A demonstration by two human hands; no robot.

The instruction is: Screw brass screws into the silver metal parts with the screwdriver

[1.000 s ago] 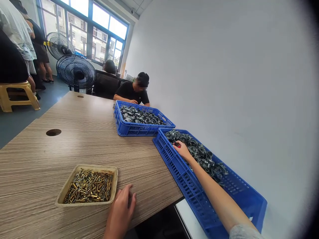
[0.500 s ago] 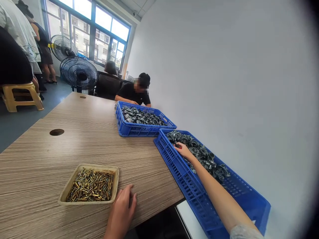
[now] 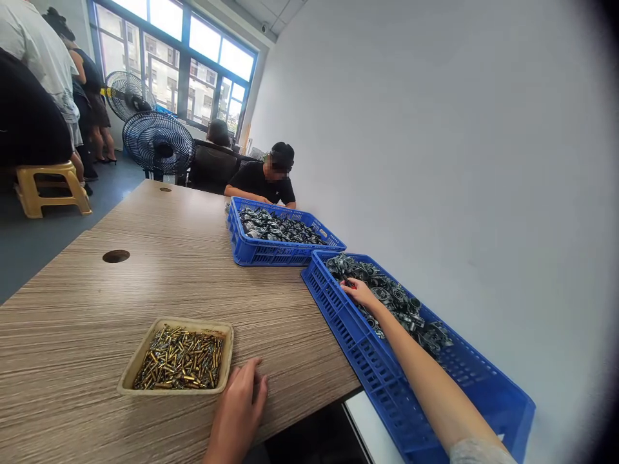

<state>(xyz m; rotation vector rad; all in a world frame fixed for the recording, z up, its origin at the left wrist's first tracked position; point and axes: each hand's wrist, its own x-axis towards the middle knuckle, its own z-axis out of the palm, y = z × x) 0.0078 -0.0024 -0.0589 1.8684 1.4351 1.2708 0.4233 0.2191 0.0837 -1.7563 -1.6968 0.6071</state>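
Observation:
My left hand (image 3: 238,407) rests on the table just right of a shallow cream tray (image 3: 126,380). Its fingers are loosely bent, with the thumb apart, and nothing shows in it. Small brass pins and springs (image 3: 181,357) fill the tray. My right arm reaches over the near blue crate (image 3: 358,351), where my right hand (image 3: 358,292) is closed on a small black-and-red object (image 3: 349,283). Its exact kind is too small to make out. Around that hand lie many dark grey metal parts (image 3: 399,303), heaped toward the crate's far end.
A second blue crate (image 3: 280,253) of metal parts stands farther back on the wood-grain table (image 3: 203,290). Behind it sits a person (image 3: 261,180) in black. Two fans (image 3: 162,148), a yellow stool (image 3: 51,187) and standing people are at the left; a white wall (image 3: 435,129) borders the right.
The whole view has shifted slightly, so everything appears a little farther right. Both hands stay in nearly the same places, the right one still in the near crate.

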